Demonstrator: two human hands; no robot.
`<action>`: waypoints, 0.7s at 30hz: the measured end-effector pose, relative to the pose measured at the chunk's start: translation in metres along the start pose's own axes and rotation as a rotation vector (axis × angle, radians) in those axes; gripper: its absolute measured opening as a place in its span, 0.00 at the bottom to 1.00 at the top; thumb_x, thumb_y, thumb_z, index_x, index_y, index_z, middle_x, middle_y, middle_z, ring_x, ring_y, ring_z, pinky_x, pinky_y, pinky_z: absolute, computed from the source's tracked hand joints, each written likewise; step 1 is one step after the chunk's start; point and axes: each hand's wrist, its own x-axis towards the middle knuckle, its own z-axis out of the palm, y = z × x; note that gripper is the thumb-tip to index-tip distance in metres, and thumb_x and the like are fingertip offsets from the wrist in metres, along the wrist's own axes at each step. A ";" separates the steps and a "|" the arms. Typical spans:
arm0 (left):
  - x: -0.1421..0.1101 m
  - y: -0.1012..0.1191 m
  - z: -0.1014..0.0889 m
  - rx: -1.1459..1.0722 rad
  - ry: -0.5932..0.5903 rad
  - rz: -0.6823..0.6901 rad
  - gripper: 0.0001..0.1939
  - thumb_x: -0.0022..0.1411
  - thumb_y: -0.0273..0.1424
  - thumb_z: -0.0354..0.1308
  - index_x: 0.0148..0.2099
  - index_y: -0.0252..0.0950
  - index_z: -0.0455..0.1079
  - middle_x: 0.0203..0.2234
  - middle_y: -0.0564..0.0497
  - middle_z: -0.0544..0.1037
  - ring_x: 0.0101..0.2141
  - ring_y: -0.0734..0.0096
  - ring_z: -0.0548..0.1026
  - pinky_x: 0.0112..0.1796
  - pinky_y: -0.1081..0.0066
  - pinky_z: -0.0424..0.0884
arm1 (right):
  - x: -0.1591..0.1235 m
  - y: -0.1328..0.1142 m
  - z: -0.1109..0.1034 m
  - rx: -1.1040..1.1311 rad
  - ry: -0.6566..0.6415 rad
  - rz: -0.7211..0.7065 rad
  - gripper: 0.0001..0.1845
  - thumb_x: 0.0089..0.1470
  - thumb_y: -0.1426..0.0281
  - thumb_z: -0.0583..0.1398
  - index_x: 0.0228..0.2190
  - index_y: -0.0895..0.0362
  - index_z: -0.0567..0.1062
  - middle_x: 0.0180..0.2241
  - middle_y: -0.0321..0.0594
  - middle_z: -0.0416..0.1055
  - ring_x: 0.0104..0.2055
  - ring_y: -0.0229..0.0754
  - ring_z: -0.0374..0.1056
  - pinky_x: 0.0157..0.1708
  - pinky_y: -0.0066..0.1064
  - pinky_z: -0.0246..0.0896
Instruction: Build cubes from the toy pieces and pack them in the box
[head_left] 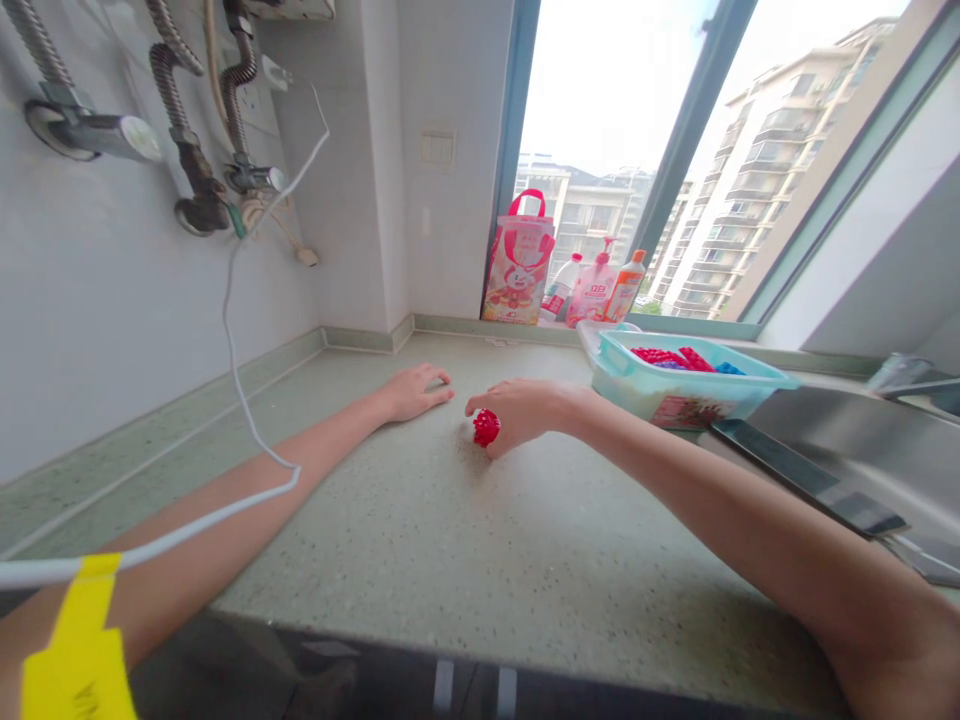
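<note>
Right hand (521,408) is gripping a small red bumpy piece (486,428), fingers curling around it, mid-bench (420,540); can't tell if the piece is touching the surface. Left hand (409,392) is resting nearby, fingers loosely parted. Pale-blue tub (626,383) is holding red, purple and blue pieces (686,360) near the sink (810,420).

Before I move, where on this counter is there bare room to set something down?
The widest bare patch of counter lies between left hand, right hand and near edge; another, smaller, behind the left hand toward the wall. The right is crowded: turquoise tub, dark phone-like slab, sink.
</note>
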 end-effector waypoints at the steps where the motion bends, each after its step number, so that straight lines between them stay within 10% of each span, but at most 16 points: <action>1: 0.000 0.000 0.000 -0.003 0.002 0.003 0.29 0.69 0.55 0.49 0.58 0.42 0.74 0.59 0.42 0.75 0.59 0.52 0.72 0.62 0.54 0.65 | 0.001 -0.001 0.000 -0.017 -0.001 -0.008 0.33 0.51 0.55 0.66 0.56 0.53 0.77 0.43 0.47 0.81 0.44 0.53 0.78 0.40 0.37 0.66; 13: 0.001 -0.001 -0.002 -0.014 0.006 0.004 0.30 0.69 0.55 0.48 0.57 0.41 0.75 0.59 0.43 0.76 0.60 0.50 0.73 0.62 0.53 0.66 | -0.009 0.002 -0.013 0.013 -0.018 0.018 0.24 0.51 0.57 0.66 0.49 0.52 0.81 0.40 0.44 0.82 0.39 0.49 0.77 0.33 0.33 0.62; 21: 0.003 -0.006 -0.001 -0.041 0.019 0.006 0.30 0.67 0.56 0.49 0.57 0.41 0.75 0.59 0.43 0.76 0.58 0.50 0.74 0.60 0.54 0.67 | -0.044 0.070 -0.051 0.024 0.231 0.215 0.23 0.51 0.58 0.67 0.49 0.51 0.81 0.40 0.41 0.81 0.38 0.46 0.75 0.31 0.32 0.61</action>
